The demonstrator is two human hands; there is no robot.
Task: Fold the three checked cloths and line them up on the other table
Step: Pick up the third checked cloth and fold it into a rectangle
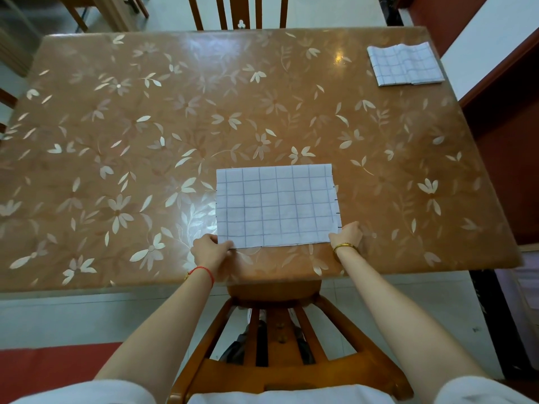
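Note:
A white cloth with a grey check (277, 205) lies flat as a folded rectangle on the brown flowered table (145, 141), near the front edge. My left hand (210, 249) pinches its near left corner. My right hand (348, 234) grips its near right corner, with fingers curled at the cloth's edge. A second checked cloth (404, 65) lies folded at the table's far right corner, away from both hands. No third cloth is in view.
A wooden chair (277, 339) stands between me and the table's front edge, its back at my waist. Another chair back (239, 13) rises behind the far edge. A dark red cabinet (507, 118) flanks the right side.

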